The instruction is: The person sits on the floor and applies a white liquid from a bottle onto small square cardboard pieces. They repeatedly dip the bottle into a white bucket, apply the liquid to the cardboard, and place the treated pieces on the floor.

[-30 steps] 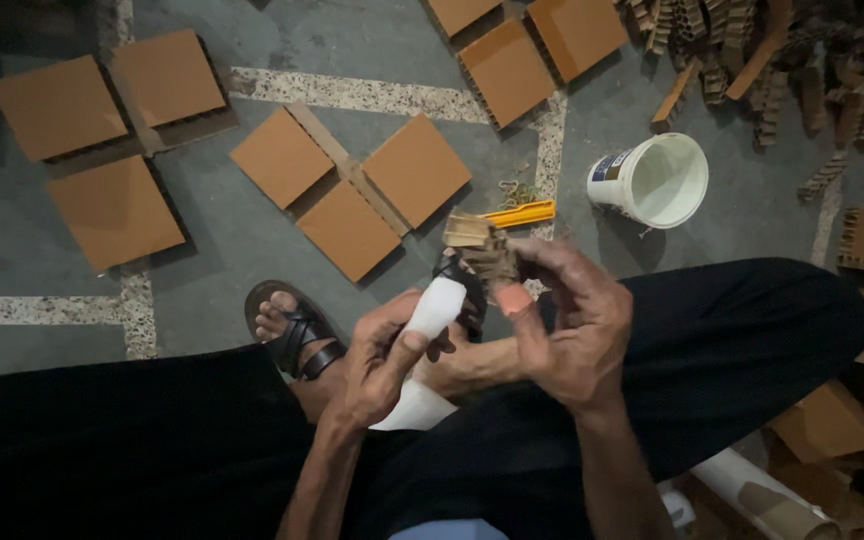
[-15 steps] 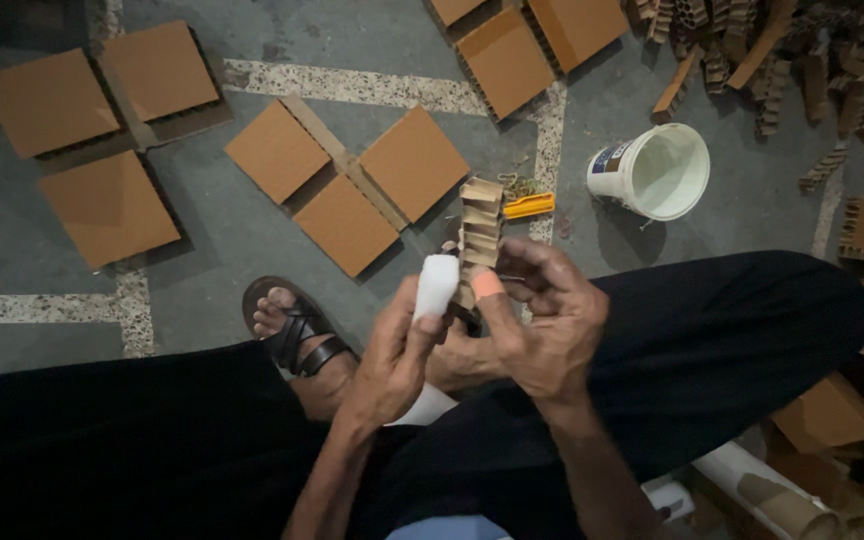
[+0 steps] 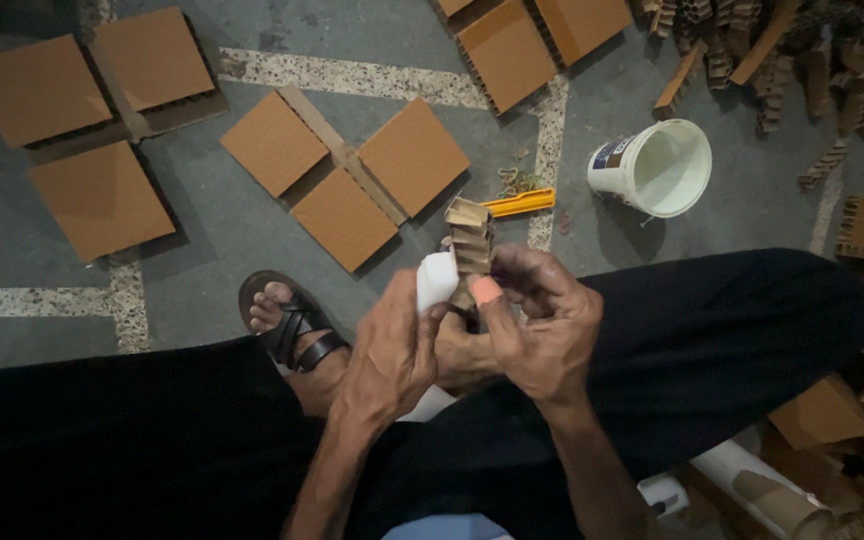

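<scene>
Brown cardboard squares [image 3: 102,198] lay flat across the grey floor at the far left, more of them [image 3: 343,215] nearer the middle, just above a sandalled foot [image 3: 292,322]. Over the lap, the left hand [image 3: 392,355] had its fingers curled tight around a white bottle [image 3: 437,278]. Just beside it, the right hand [image 3: 542,335] pinched a folded corrugated cardboard strip [image 3: 472,238], held upright. Beyond lay a yellow cutter [image 3: 518,203], then a white bucket [image 3: 657,168] further right.

You are seeing one white bucket [image 3: 660,168], one yellow cutter [image 3: 520,203], one sandal [image 3: 294,322], and about eight flat cardboard squares [image 3: 274,143].
</scene>
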